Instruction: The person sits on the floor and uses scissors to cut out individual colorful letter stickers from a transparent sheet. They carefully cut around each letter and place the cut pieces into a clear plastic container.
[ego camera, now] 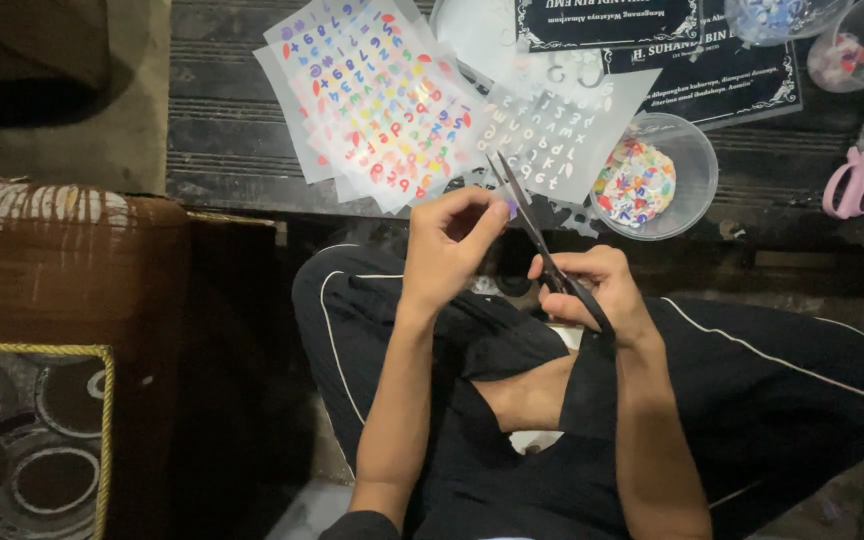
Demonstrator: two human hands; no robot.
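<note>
While we sit cross-legged in dark trousers [772, 390] with a thin white stripe, both our forearms reach forward over our lap. Our right hand [592, 292] is clenched through the handles of a pair of black scissors [542, 250], whose blades stand slightly parted and point up and away to the left. Our left hand [449, 245] pinches a tiny purple cutout [511, 209] between thumb and fingertips, right against the blades near their tips.

Just beyond our hands runs the edge of a dark, low wooden table [222, 150]. On it, a fanned stack of translucent sticker sheets [372, 95] covered in small coloured characters lies to the left, and a paler sheet [562, 125] with white characters overlaps it on the right. Beside that sheet sits a clear round bowl [652, 175] holding a heap of colourful cut pieces. Farther right, pink-handled scissors [857, 165] rest on the tabletop. At the far edge lie black printed cards [702, 60] and two more clear containers [857, 45]. To our left stands brown patterned upholstery [42, 350].
</note>
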